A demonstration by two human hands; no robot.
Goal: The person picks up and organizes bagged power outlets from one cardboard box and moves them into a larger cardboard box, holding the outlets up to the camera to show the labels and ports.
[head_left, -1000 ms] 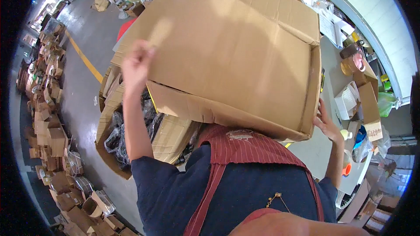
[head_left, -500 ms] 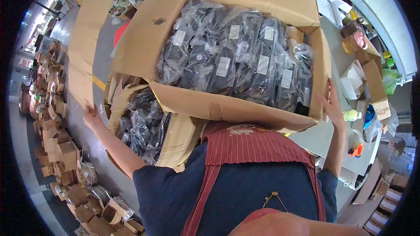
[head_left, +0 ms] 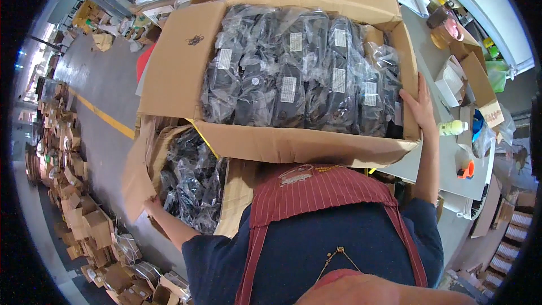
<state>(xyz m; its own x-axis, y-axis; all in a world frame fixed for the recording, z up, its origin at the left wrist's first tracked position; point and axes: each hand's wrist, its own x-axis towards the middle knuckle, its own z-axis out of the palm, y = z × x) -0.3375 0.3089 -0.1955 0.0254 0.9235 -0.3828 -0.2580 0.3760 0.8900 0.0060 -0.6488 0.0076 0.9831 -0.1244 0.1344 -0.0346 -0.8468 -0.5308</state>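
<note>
My left hand [head_left: 151, 205] is closed on the lower edge of a flat cardboard sheet [head_left: 137, 178], beside a lower carton [head_left: 240, 183] at the left. Black items in clear plastic bags [head_left: 195, 172] fill that carton. My right hand [head_left: 420, 110] grips the right wall of a large open cardboard box [head_left: 299, 144], its thumb over the rim and fingers along the outside. Inside the box, several black items in clear plastic bags [head_left: 289, 93] stand in rows, many with white labels. The box's left flap [head_left: 175, 68] is folded outward.
To the right, a grey table [head_left: 426, 51] bears a bottle with pale green contents [head_left: 451, 128], an orange tape-dispenser-like object [head_left: 466, 169] and a small white box [head_left: 451, 82]. Cardboard boxes [head_left: 96, 226] are heaped at the far left, beyond a yellow floor line [head_left: 101, 114].
My left hand has drawn the cardboard sheet down and inward, from high over the floor to beside the lower carton. My right hand stays on the large box's right wall.
</note>
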